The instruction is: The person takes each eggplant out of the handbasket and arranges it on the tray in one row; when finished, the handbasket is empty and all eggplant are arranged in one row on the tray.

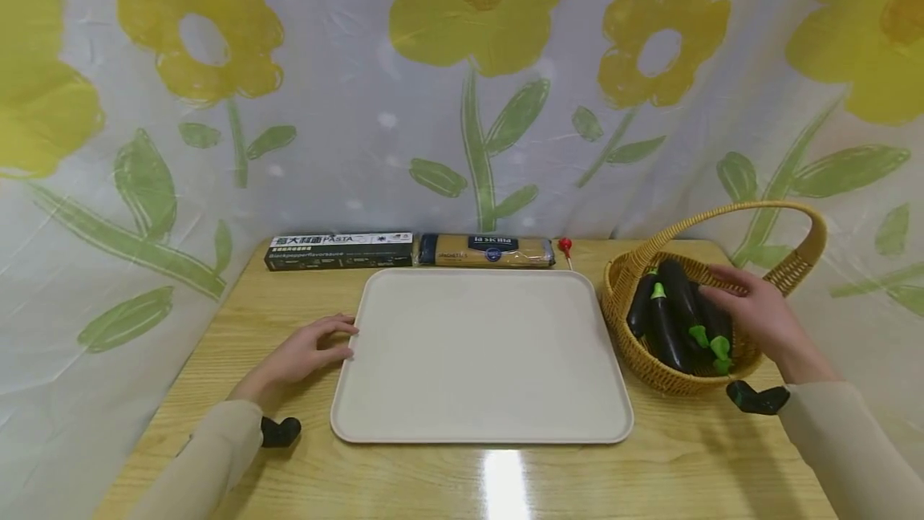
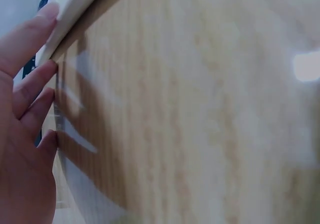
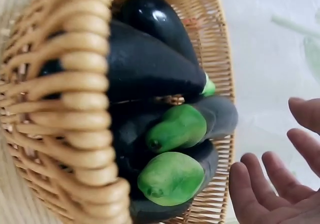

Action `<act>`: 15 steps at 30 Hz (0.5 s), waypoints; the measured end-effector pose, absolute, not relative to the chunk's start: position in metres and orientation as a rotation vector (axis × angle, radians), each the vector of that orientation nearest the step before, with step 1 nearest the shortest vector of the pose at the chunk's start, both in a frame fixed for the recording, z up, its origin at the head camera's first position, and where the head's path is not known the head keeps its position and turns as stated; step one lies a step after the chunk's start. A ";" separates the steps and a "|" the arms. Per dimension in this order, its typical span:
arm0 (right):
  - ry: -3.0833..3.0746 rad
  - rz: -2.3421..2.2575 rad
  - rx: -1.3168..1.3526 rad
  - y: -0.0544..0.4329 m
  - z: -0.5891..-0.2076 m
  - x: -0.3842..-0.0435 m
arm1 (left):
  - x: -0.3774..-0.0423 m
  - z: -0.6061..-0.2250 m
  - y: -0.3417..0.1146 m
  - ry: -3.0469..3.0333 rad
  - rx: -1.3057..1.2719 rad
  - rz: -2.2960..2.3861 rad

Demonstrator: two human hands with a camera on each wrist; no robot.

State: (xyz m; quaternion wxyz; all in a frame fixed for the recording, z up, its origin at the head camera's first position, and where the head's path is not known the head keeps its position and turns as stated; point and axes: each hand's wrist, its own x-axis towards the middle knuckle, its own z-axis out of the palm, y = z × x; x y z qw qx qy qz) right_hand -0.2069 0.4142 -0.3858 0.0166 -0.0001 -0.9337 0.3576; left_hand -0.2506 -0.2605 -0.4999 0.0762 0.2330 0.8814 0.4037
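Observation:
My left hand (image 1: 306,351) rests at the left edge of a cream tray (image 1: 480,355), its fingertips at the rim. In the left wrist view that hand's fingers (image 2: 35,86) are loosely bent, low by the wooden table. Over the right side of a wicker basket (image 1: 682,382) hovers my right hand (image 1: 761,315), fingers spread loosely and holding nothing. Several dark eggplants (image 1: 667,331) with green stems lie in the basket. The right wrist view shows those fingers (image 3: 257,184) apart from the nearest eggplant (image 3: 155,63), beyond the basket's rim.
Behind the tray, a black pasta box (image 1: 339,252) and a spaghetti pack (image 1: 487,251) lie along the table's back edge. A small red-topped stick (image 1: 566,245) is beside them. The basket's tall handle (image 1: 729,205) arches over its opening. A flowered curtain (image 1: 325,103) hangs behind.

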 end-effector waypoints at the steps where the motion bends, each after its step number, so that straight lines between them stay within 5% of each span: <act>1: -2.907 1.123 0.009 0.415 -0.387 -0.210 | -0.250 -0.499 -0.261 2.639 0.691 1.216; 15: -2.990 1.273 -0.064 0.408 -0.390 -0.233 | -0.248 -0.492 -0.261 2.631 0.689 1.178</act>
